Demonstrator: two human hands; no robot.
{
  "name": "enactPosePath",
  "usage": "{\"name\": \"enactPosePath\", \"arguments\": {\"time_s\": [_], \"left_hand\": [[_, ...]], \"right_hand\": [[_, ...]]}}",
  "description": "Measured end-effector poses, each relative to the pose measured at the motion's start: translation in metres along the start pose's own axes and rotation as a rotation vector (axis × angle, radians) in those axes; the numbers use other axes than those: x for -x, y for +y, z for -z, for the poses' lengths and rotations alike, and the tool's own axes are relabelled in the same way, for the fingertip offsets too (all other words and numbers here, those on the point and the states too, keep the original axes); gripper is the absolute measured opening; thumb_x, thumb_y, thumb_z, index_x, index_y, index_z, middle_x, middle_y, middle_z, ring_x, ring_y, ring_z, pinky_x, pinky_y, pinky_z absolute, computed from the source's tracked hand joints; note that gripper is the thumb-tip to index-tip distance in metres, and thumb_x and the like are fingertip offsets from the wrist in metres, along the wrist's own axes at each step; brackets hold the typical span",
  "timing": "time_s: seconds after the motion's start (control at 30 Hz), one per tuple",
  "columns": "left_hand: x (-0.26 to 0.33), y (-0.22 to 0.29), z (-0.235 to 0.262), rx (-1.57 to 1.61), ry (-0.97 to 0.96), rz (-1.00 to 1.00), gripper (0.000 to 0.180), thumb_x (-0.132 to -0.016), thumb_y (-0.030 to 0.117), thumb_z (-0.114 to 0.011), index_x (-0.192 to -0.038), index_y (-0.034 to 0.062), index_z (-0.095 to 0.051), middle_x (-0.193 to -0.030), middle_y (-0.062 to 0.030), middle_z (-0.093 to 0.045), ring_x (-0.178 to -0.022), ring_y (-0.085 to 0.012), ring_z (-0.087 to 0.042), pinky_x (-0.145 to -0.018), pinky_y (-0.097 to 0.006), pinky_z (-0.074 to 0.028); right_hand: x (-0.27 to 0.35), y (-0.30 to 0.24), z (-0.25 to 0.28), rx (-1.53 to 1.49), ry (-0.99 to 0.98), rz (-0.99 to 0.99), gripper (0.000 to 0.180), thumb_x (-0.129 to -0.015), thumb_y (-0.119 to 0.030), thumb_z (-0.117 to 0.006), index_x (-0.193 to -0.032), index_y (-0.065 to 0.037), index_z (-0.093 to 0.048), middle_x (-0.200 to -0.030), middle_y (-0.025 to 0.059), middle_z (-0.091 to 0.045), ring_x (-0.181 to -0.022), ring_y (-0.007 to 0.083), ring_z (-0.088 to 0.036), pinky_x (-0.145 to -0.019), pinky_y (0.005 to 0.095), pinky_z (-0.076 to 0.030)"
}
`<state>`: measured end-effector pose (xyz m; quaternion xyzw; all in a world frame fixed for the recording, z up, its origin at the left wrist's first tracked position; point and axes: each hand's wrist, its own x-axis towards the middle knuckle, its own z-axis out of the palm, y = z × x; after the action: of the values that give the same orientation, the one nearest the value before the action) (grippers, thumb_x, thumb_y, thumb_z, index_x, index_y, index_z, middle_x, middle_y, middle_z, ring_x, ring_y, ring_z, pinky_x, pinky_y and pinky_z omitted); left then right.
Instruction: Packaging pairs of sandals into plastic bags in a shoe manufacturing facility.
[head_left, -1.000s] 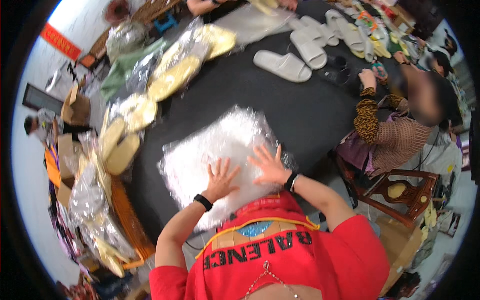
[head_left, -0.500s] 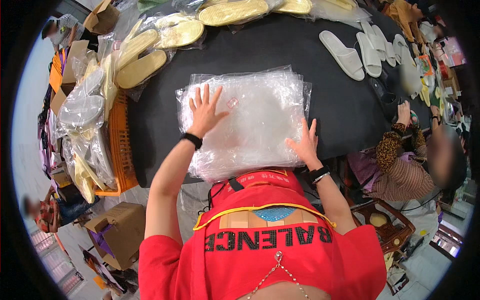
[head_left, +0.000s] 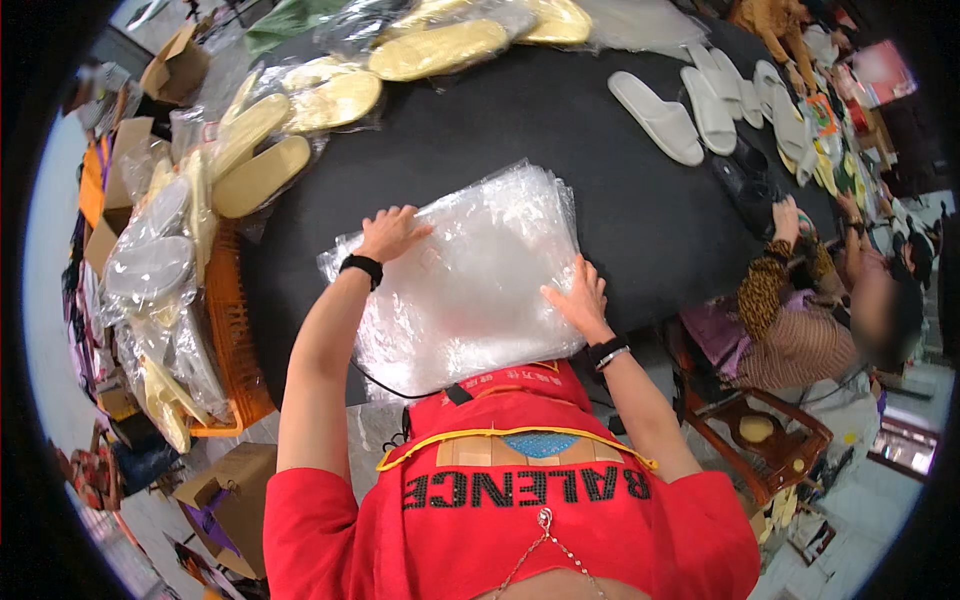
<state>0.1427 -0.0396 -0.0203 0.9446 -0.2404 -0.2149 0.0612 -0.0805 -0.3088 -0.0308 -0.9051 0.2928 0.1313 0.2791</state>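
A stack of clear plastic bags (head_left: 480, 290) lies turned at an angle on the black table, its near edge against my red clothing. At its far left edge is my left hand (head_left: 393, 236), fingers bent over the edge and thumb on top, closed on the bags. My right hand (head_left: 580, 302) rests on the right edge, open, with its fingers apart and the thumb pointing inward across the top sheet. The fingertips of the left hand are partly hidden.
Bagged yellow slippers (head_left: 440, 50) line the far and left side of the black table (head_left: 500, 120). An orange crate (head_left: 232, 340) stands at the left with bagged slippers above it. White slippers (head_left: 655, 118) lie far right, near a co-worker's hand (head_left: 786, 220) and black slippers (head_left: 745, 190).
The bag stack has turned counter-clockwise, its right side swinging away from me. My left hand has gone from spread flat to bent over the edge. The right hand stays at the right edge.
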Motion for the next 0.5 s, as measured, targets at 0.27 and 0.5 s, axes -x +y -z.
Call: {"name": "enactPosePath", "arguments": {"time_s": [0.27, 0.5], "left_hand": [[0.046, 0.015, -0.035, -0.027, 0.369, -0.107, 0.069, -0.074, 0.039, -0.061, -0.134, 0.0226, -0.031, -0.141, -0.0158, -0.021, -0.131, -0.0390, -0.012, -0.095, -0.067, -0.014], [0.174, 0.053, -0.071, 0.000, 0.057, -0.468, 0.081, -0.064, 0.056, -0.064, -0.133, 0.0284, -0.033, -0.143, -0.0143, -0.017, -0.131, -0.0406, -0.010, -0.092, -0.071, -0.013]], "right_hand": [[0.033, -0.018, -0.012, 0.360, 0.324, 0.395, 0.086, -0.066, -0.047, -0.066, -0.135, -0.013, -0.028, -0.138, 0.0192, -0.026, -0.124, 0.0351, -0.029, -0.097, 0.0613, -0.016], [0.053, 0.008, -0.043, 0.368, -0.126, 0.680, 0.096, -0.058, -0.072, -0.056, -0.133, -0.016, -0.034, -0.142, 0.0158, -0.021, -0.133, 0.0357, -0.010, -0.090, 0.0721, 0.004]]}}
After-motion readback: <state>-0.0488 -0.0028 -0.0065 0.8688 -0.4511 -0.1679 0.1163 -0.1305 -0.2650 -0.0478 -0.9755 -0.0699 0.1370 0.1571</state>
